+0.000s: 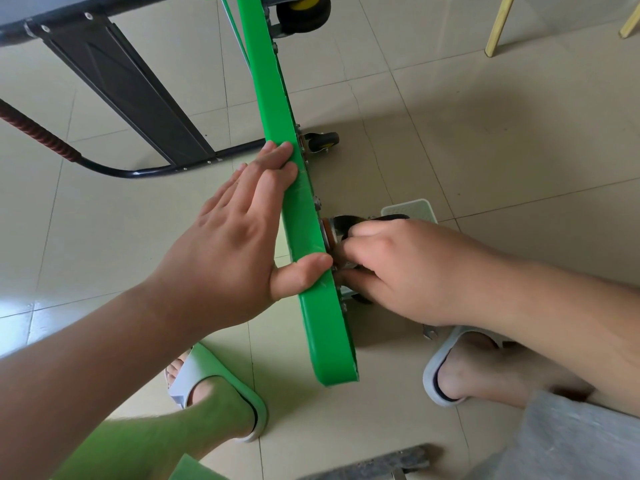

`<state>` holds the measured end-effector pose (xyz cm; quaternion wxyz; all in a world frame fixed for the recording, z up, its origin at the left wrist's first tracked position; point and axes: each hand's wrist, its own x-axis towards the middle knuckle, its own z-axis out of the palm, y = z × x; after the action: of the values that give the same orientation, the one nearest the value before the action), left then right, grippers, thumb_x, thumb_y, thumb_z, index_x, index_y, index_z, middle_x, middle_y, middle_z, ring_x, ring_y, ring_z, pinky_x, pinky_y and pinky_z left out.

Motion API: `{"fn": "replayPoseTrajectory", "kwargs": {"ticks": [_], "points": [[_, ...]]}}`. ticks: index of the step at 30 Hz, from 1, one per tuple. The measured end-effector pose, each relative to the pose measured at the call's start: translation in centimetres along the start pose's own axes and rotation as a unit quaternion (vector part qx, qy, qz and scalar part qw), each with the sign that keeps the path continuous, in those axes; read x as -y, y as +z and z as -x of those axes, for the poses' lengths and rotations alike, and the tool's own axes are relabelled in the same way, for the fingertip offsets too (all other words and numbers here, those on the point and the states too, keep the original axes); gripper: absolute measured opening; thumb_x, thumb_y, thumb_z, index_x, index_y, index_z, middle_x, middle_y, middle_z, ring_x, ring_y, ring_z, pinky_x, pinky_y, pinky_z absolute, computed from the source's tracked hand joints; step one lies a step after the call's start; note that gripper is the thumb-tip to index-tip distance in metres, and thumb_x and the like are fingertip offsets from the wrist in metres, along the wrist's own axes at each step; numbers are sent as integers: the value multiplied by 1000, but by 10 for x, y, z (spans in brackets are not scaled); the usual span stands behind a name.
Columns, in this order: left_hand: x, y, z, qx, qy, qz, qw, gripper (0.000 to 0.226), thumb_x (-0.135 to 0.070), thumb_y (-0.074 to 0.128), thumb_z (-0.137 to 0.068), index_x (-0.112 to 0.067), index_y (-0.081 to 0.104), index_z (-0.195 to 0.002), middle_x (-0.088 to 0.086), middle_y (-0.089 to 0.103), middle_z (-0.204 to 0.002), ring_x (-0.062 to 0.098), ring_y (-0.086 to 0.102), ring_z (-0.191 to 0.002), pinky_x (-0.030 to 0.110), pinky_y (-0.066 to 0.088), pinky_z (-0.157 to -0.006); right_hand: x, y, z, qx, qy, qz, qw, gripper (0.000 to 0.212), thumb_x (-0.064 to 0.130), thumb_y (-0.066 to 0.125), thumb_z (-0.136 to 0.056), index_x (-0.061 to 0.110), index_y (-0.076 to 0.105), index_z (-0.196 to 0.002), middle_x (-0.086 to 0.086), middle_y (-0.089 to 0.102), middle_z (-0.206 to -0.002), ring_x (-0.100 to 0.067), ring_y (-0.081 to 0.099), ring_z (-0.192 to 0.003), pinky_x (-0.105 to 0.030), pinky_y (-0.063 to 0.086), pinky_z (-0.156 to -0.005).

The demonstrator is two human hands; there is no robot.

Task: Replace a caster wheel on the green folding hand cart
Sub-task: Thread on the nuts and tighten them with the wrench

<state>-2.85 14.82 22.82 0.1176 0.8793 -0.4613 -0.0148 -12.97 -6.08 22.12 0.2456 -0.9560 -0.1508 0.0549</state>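
The green hand cart [277, 109] stands on its edge on the tiled floor, its deck edge running from the top middle down to the front. My left hand [239, 233] rests flat against the deck's left face, fingers straight, thumb hooked over the edge. My right hand [391, 268] is on the underside, fingers curled round the caster wheel [341, 225] and its mount; most of that caster is hidden. Another small caster [322, 142] sticks out further up, and a big black and yellow wheel [303, 10] shows at the top.
The cart's black folded handle frame [138, 98] lies on the floor at left. A pale green tray [415, 207] sits behind my right hand. A wrench tip [428, 331] pokes out near my right slipper. Wooden chair legs [498, 26] stand at top right.
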Motion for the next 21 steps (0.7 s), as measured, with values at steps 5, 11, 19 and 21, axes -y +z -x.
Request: {"fn": "replayPoseTrajectory", "kwargs": {"ticks": [5, 11, 19, 21], "points": [[-1, 0, 0, 1, -3, 2, 1000, 103, -83, 32, -95, 2, 36, -154, 17, 29, -169, 32, 25, -159, 52, 27, -127, 3, -2, 4, -27, 16, -1, 1000, 22, 46, 53, -91, 24, 52, -91, 11, 50, -84, -21, 56, -74, -38, 45, -57], [0, 0, 0, 3, -5, -1, 1000, 106, -85, 30, -94, 1, 35, -155, 15, 28, -170, 29, 24, -160, 49, 25, -127, 5, 1, 3, -60, -6, 3, 998, 20, 40, 48, -89, 21, 57, -90, 10, 44, -81, -23, 51, -64, -36, 40, -49], [-1, 0, 0, 2, -4, 1, 1000, 105, -84, 33, -94, 1, 35, -155, 16, 28, -170, 28, 21, -161, 47, 23, -127, -3, -2, -3, 8, -2, 4, 1000, 32, 53, 31, -94, 30, 45, -77, 8, 48, -79, -22, 52, -71, -35, 39, -61], [-1, 0, 0, 3, -5, 1, 1000, 105, -84, 33, -94, 1, 35, -155, 16, 28, -170, 28, 21, -161, 49, 23, -127, 0, -5, -1, -8, -1, 16, 1000, 30, 55, 34, -92, 30, 44, -79, 8, 50, -79, -23, 53, -70, -36, 43, -58]]}}
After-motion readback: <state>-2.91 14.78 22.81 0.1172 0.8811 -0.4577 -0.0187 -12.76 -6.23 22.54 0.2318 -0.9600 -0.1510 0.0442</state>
